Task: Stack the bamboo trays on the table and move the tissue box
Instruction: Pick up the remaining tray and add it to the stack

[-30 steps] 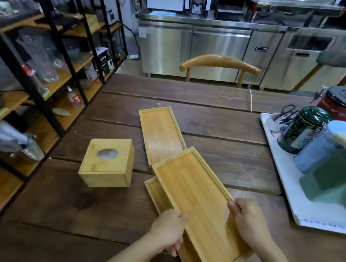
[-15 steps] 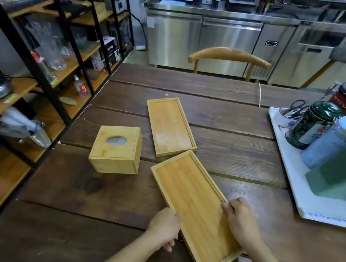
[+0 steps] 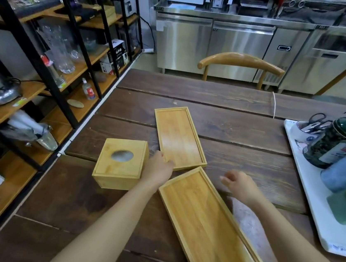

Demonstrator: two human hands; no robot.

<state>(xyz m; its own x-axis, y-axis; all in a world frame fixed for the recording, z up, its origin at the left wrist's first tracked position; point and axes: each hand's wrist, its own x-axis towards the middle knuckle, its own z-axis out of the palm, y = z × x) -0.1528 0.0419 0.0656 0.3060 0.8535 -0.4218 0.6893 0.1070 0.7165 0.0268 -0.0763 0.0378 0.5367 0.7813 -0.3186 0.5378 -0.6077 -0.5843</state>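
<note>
Two rectangular bamboo trays with raised rims are visible on the dark plank desk, and one cube-shaped bamboo tissue box with an oval top opening. The far tray lies at frame centre; the near tray runs diagonally toward the lower right, its far corner just beside the far tray's near edge. The box stands at centre left, just left of the far tray. The left hand rests at the far tray's near left corner, beside the box, fingers together. The right hand hovers right of the near tray, fingers loosely curled, holding nothing. Half a second earlier both hands gripped the near tray; a second earlier that tray was being lowered onto another beneath it.
</note>
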